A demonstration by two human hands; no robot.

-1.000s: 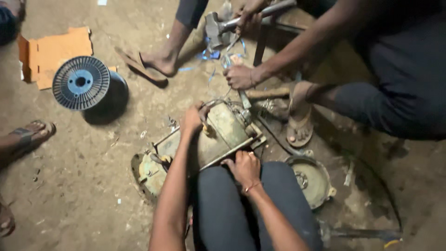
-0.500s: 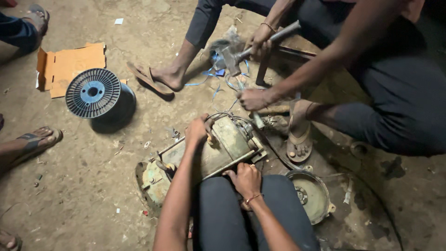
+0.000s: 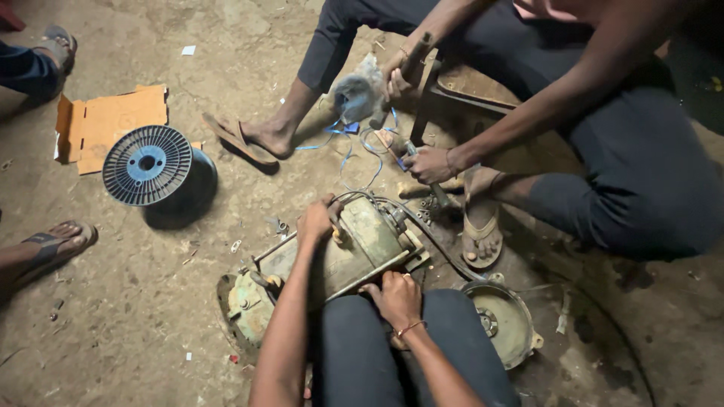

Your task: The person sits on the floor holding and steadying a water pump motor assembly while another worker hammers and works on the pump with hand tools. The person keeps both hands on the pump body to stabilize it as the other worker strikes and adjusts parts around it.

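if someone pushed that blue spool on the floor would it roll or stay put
The blue spool stands on one flat flange, so a push would probably slide it, not roll it. Tipped onto its round rims, it likely rolls. The rough dirt floor should resist sliding.

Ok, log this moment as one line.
left hand: gripping top of green motor housing | right hand: on its near edge | round end cover: on floor, right

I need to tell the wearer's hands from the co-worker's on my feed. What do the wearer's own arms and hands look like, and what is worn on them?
Both arms are bare to past the elbow, with no sleeves or gloves in view. The left hand wears nothing visible. The right hand has a thin coppery bangle round the wrist. Dark blue-grey trousers cover the lap beneath the forearms.
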